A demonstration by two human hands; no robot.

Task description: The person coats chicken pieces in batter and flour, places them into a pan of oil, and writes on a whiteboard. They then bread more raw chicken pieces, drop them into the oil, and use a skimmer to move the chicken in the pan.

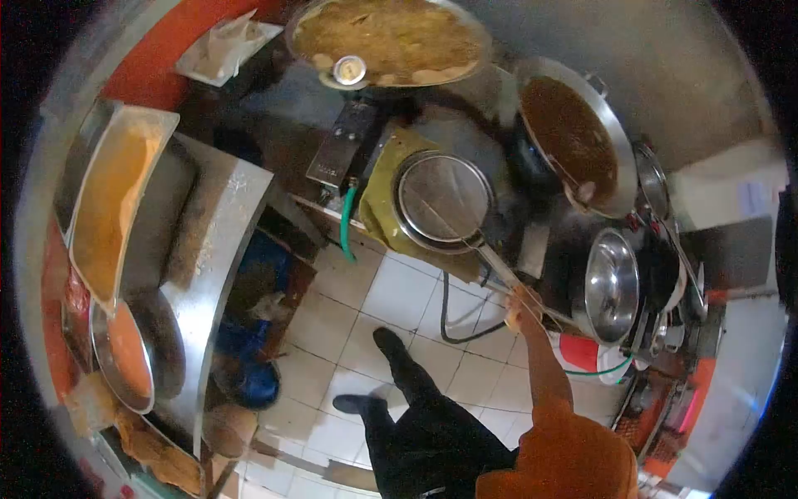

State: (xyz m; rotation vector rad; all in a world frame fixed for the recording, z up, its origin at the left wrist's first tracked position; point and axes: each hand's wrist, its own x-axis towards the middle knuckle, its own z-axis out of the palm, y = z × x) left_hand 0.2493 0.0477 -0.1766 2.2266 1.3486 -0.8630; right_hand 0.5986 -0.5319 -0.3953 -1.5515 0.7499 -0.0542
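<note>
My right hand is closed around the handle of a round wire-mesh strainer. The strainer's mesh lies over a round metal vessel on a yellowish sheet; what is under the mesh is hard to make out. To the right of the hand stands a shiny steel bowl. Beyond it, a large wok holds dark brown oil, with a ladle-like utensil at its near edge. My left hand is out of view.
A wide pan of yellowish food is at the top. On the left, a steel counter bears a deep tray of orange powder and a bowl of orange mix. Hoses, including a green hose, hang near the tiled floor.
</note>
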